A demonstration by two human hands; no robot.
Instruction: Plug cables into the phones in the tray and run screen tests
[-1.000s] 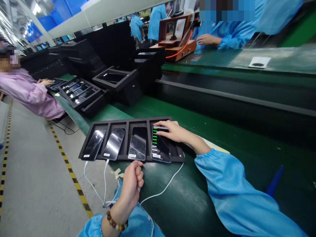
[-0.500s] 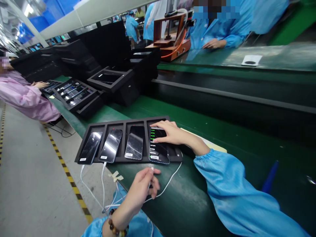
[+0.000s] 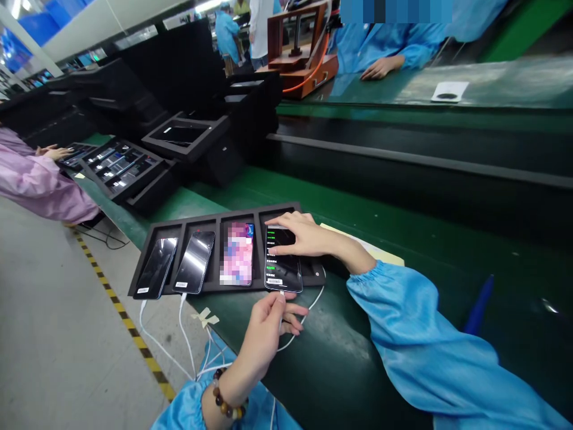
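Observation:
A black slotted tray [image 3: 179,226] lies on the green bench and holds several phones side by side. My right hand [image 3: 301,235] rests flat on the top of the rightmost phone [image 3: 281,267], whose screen shows green text lines. My left hand [image 3: 268,319] pinches the plug of a white cable [image 3: 298,327] right at that phone's bottom edge. The phone beside it [image 3: 237,254] has a lit screen. The two left phones [image 3: 174,263] are dark, each with a white cable hanging from it.
More black trays [image 3: 120,170] and stacked black boxes [image 3: 188,140] stand further along the bench to the left, where a person in a pink sleeve [image 3: 40,185] works. A conveyor [image 3: 403,155] runs behind; people in blue coats sit across it. A yellow paper [image 3: 358,242] lies under my right forearm.
My left hand has carried the white cable plug from below the third phone rightward to the bottom of the rightmost phone. The third phone's screen has lit up. My right hand stayed on the rightmost phone.

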